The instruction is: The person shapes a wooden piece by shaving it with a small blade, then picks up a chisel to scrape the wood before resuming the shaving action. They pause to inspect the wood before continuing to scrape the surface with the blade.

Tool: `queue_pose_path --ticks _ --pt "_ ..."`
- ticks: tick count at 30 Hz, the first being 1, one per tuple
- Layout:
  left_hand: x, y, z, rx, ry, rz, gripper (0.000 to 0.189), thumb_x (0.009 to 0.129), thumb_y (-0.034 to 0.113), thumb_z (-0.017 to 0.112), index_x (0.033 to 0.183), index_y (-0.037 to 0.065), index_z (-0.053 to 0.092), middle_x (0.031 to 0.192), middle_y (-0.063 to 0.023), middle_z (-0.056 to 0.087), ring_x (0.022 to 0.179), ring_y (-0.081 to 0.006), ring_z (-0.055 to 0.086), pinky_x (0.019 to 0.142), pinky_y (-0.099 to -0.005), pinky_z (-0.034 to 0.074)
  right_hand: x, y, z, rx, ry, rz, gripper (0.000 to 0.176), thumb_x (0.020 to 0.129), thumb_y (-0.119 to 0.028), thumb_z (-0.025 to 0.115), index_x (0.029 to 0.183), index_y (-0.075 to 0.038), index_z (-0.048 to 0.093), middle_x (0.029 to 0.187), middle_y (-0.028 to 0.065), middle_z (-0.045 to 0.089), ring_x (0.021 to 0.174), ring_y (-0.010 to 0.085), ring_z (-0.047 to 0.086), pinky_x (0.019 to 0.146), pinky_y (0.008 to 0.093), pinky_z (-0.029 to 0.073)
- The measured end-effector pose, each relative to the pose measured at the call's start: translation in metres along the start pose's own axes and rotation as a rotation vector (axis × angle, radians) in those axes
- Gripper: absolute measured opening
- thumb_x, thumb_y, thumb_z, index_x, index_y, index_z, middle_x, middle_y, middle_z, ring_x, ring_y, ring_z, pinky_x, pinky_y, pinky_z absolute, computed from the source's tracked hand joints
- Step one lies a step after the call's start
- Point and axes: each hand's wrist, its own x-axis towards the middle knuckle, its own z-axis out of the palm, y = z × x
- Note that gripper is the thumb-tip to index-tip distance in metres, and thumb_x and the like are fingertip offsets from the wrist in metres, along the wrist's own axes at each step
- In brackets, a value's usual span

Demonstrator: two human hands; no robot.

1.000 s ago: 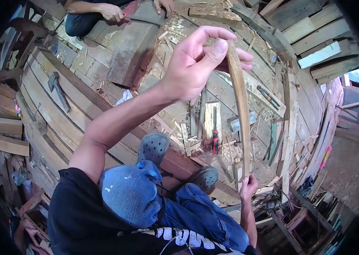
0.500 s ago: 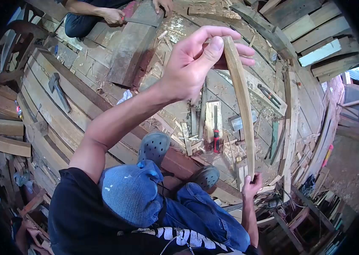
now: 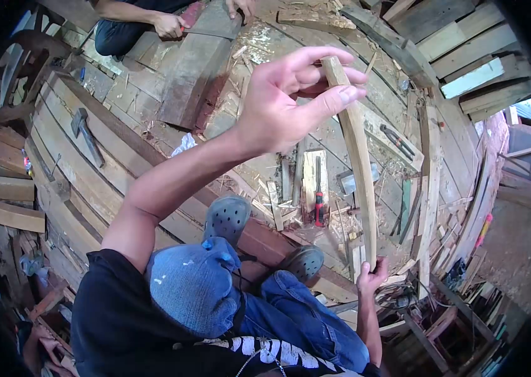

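Observation:
A long, narrow wooden strip [image 3: 362, 169] stretches between my two hands, slightly bowed in this view. Around its upper end, my left hand [image 3: 284, 103] is closed, with the thumb across the front and fingers behind. At the lower end, my right hand [image 3: 372, 276] pinches the strip between thumb and fingers. Beneath the strip on the floor lie a chisel with a red and black handle [image 3: 319, 204], resting on a pale wood block [image 3: 311, 166], and a metal plate [image 3: 348, 182]. Pliers [image 3: 397, 141] rest on a board to the right.
At the top left, another person's hand [image 3: 170, 26] grips a tool by a large timber block [image 3: 193, 81]. A hammer [image 3: 86, 135] lies on planks at left. Stacked boards [image 3: 476, 47] line the upper right. Shavings and offcuts litter the floor around my shoes [image 3: 228, 220].
My left hand has shifted its grip: the thumb now lies across the strip's front, and the strip's upper end has moved slightly left and turned. My right hand stays at the lower end.

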Motion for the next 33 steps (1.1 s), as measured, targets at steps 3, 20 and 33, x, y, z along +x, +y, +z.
queue_pose_path --ticks 3,20,33 --pt "0.000 -0.002 0.001 -0.007 0.038 0.020 0.030 0.093 0.004 0.048 0.121 -0.007 0.045 0.106 -0.0203 0.062 0.095 -0.0244 0.064 0.086 -0.0342 0.052 0.001 0.000 -0.001 -0.052 -0.004 -0.024 0.030 0.072 -0.019 0.068 0.082 -0.001 0.046 0.068 0.0028 0.044 0.062 0.0117 0.042 0.056 0.0262 0.039" --pt "0.001 -0.001 -0.001 -0.099 0.096 -0.073 0.035 0.100 0.019 0.035 0.115 -0.009 0.050 0.098 -0.0199 0.064 0.089 -0.0262 0.066 0.081 -0.0357 0.054 0.001 -0.004 -0.003 -0.007 -0.142 0.011 0.034 0.078 -0.031 0.065 0.078 -0.001 0.049 0.066 0.0026 0.051 0.061 0.0090 0.046 0.054 0.0257 0.039" --pt "0.001 0.002 -0.003 -0.078 0.073 -0.094 0.040 0.101 0.024 0.032 0.117 -0.009 0.050 0.100 -0.0191 0.064 0.090 -0.0260 0.066 0.082 -0.0362 0.054 -0.002 0.004 -0.001 -0.009 -0.183 0.013 0.044 0.080 -0.041 0.062 0.066 -0.002 0.048 0.050 -0.0005 0.044 0.047 0.0068 0.041 0.043 0.0247 0.031"
